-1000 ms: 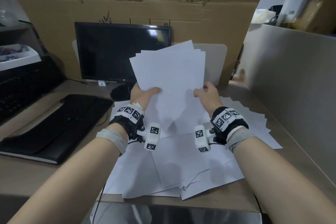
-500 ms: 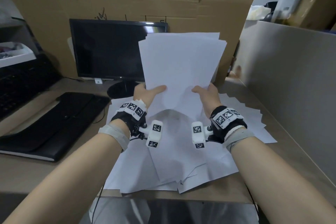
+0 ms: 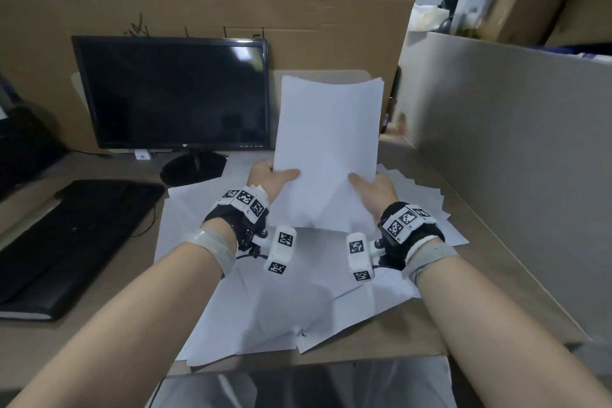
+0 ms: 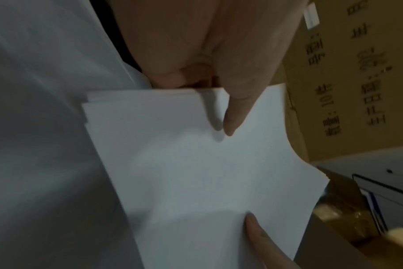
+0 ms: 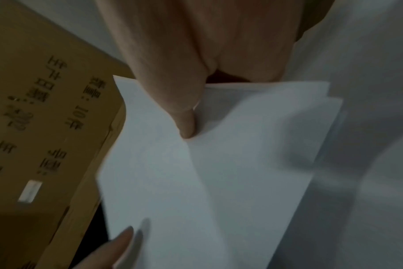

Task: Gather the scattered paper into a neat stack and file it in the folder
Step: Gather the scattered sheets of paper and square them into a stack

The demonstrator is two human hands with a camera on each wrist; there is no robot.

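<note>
Folder [image 3: 63,242], black and closed, lies along the desk's [image 3: 516,268] left edge, well clear of both hands. Monitor [image 3: 172,93] stands at the back edge, dark.

Left hand [image 3: 271,177] pinches the left lower edge of the held stack [image 3: 328,142], thumb on the near face, fingers behind; left wrist view shows the thumb [image 4: 232,116] flat on the top sheet. Right hand [image 3: 374,189] does the same on the right lower edge, thumb [image 5: 184,116] pressing the sheet.

Change vs half a second ago: the held sheets were fanned, top corners splayed wide. Now the top edges nearly coincide and the stack reads as one block, upright, bowed slightly, bottom edge just above the loose sheets [image 3: 298,301]. It also sits lower than it did.

Judgement: this looks like squaring the bundle by tapping, and that part is close to done; wrist views show a small offset between layers at one corner.

Plenty left though: loose sheets cover the desk's middle and spread toward the front and right edges, overlapping at odd angles. Those need collecting before anything goes in the folder, which is unopened.

Risk: a thumb-only pinch on a bowed stack may let inner sheets slip.
</note>
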